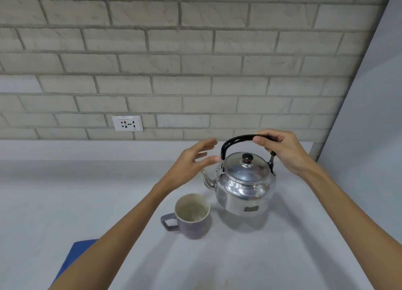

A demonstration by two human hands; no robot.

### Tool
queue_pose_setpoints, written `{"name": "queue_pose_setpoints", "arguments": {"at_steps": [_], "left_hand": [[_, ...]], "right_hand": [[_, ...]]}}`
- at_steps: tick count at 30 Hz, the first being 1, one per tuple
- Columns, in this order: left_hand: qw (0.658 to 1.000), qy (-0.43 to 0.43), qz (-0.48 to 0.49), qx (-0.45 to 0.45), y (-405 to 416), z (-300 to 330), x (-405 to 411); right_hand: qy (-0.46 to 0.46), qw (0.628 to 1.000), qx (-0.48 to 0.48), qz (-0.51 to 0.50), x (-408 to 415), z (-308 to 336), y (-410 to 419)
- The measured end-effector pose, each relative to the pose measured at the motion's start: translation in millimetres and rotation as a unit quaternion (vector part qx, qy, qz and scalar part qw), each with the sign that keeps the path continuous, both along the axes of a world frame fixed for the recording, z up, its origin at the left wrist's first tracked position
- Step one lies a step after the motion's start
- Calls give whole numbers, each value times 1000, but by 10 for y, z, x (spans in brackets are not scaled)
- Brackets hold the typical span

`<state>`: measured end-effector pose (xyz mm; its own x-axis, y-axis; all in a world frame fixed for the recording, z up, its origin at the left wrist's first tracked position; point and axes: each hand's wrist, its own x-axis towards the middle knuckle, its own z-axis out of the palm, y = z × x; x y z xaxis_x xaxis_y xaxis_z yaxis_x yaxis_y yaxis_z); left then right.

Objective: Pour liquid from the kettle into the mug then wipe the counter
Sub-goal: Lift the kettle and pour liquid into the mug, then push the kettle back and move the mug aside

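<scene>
A shiny steel kettle (pixel 244 186) with a black arched handle and a lid knob stands upright on the pale grey counter (pixel 282 257), its spout pointing left. My right hand (pixel 280 151) is closed around the top right of the handle. My left hand (pixel 194 161) hovers with fingers spread just left of the handle, above the spout, holding nothing. A purple mug (pixel 192 215) with a cream inside stands in front of the spout, its handle turned left. A blue cloth (pixel 74 257) lies at the lower left, partly hidden by my left forearm.
A brick wall rises behind the counter, with a white socket plate (pixel 128 123) low on it. A plain grey wall (pixel 369 115) closes the right side beyond the kettle.
</scene>
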<state>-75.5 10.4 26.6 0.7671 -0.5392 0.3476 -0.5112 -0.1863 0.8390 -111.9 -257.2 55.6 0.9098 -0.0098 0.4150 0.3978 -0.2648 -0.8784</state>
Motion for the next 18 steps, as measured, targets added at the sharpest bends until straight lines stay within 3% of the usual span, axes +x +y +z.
{"name": "queue_pose_setpoints", "arguments": {"at_steps": [18], "left_hand": [[997,63,29,-39,-590,-420,752]], "right_hand": [[77,997,28,1,800,-634,-85]]}}
